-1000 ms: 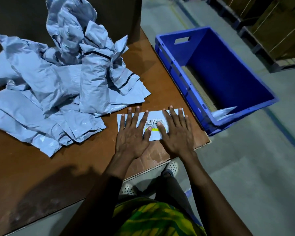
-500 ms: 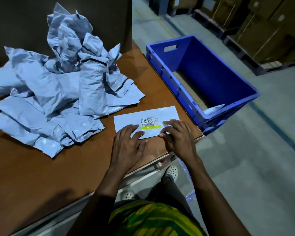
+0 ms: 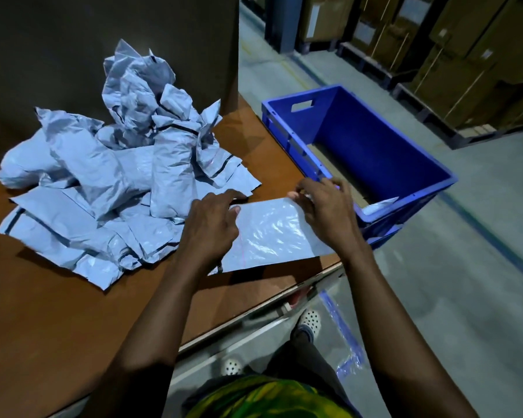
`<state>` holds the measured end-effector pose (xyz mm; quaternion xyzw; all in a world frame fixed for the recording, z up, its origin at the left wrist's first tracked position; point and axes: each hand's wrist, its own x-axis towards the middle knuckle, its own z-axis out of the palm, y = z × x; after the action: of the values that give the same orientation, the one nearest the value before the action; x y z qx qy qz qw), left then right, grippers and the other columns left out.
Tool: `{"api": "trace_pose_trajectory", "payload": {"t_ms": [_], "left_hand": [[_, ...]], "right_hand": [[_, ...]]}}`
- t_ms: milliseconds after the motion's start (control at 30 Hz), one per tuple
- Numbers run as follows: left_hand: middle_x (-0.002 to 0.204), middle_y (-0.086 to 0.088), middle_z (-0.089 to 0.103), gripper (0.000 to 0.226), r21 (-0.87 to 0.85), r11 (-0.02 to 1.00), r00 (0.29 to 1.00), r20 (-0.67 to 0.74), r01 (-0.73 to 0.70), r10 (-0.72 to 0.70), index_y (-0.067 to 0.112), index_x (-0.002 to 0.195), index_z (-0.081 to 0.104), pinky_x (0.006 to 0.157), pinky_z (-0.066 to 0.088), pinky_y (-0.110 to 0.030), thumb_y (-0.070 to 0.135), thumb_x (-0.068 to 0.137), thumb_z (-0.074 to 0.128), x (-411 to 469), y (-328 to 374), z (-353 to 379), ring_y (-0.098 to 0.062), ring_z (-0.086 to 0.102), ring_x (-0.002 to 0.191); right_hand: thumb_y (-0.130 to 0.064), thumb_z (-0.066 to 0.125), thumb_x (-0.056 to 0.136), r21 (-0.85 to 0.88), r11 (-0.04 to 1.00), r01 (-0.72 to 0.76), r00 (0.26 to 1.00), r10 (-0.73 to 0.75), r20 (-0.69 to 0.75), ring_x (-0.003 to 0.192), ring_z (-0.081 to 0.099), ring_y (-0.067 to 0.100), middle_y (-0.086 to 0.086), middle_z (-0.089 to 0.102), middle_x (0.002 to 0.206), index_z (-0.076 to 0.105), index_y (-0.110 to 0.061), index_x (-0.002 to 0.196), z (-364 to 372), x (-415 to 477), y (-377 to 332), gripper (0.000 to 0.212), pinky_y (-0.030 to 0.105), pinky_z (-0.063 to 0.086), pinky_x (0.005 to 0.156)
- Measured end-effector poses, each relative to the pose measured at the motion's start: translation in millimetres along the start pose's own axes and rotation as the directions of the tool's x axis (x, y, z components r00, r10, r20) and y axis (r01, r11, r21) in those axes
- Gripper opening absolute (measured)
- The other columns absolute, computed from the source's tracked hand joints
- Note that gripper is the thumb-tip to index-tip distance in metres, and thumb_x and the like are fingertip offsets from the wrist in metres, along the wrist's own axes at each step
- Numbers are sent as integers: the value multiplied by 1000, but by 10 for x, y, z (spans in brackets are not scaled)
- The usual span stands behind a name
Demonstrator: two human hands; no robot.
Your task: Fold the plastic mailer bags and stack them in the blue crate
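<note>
I see one flat bag (image 3: 272, 236) just above the bench (image 3: 58, 312). My left hand (image 3: 212, 224) pinches its left corner and my right hand (image 3: 326, 212) pinches its right corner. One crumpled pile (image 3: 118, 182) lies to the left. One blue crate (image 3: 375, 146) is to the right, with one white bag (image 3: 378, 204) inside.

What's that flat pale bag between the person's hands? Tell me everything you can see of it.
The mailer bag is a flat, pale grey-blue rectangle of thin glossy plastic, lightly wrinkled. No label shows on its upper face. It sits at the right end of the brown table, its near edge by the table's edge. The left hand pinches its far left corner, the right hand its far right corner. Whether that far edge is lifted cannot be told.
</note>
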<state>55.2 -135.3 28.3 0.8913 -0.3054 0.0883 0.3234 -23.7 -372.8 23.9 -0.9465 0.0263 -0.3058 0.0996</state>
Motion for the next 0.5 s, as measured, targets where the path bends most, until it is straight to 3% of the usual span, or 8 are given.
{"api": "trace_pose_trajectory", "payload": {"t_ms": [100,167,233,300,400,500], "left_hand": [[108,-11,68,29,192,980,991,106,57,-78,16,121,70,88,42,-44,6,96,61,-103,-248,394,-34,58,103],[119,-14,66,30,186,981,991,113,51,-73,10,123,67,95,44,-46,5,93,63,-284,-295,635,-39,60,114],[148,-17,55,42,123,992,991,135,4,-21,4,143,56,116,37,-49,15,103,53,-489,-229,799,-39,46,141],[168,-11,29,56,141,990,979,199,10,-38,5,159,35,128,18,-48,31,110,32,-631,-205,901,-30,20,158],[173,-7,13,64,259,966,964,248,26,-92,11,164,20,129,10,-50,42,109,16,-652,-266,987,-27,4,160],[173,-5,12,64,292,956,964,246,26,-102,16,165,19,129,9,-53,47,109,15,-661,-314,1026,-29,2,160]], "right_hand": [[-35,69,100,17,997,-75,980,70,187,97,65,25,-1,71,101,71,-19,105,380,-142,64,16,44,34,105],[-33,66,102,23,992,-121,971,114,210,112,65,26,2,72,115,72,-19,115,568,-360,-5,21,51,34,114],[-37,54,106,89,985,-148,963,123,239,132,58,26,4,67,135,69,-17,130,659,-569,-181,35,51,31,120],[-48,36,110,130,982,-139,942,91,322,148,43,22,0,56,153,61,-19,143,709,-710,-340,51,44,25,124],[-55,20,110,53,993,-108,902,75,426,160,18,16,-8,35,167,44,-28,158,755,-796,-388,60,42,11,130],[-57,24,109,-3,993,-122,887,110,448,161,9,19,-10,27,170,36,-32,162,754,-792,-355,59,43,8,130]]}}
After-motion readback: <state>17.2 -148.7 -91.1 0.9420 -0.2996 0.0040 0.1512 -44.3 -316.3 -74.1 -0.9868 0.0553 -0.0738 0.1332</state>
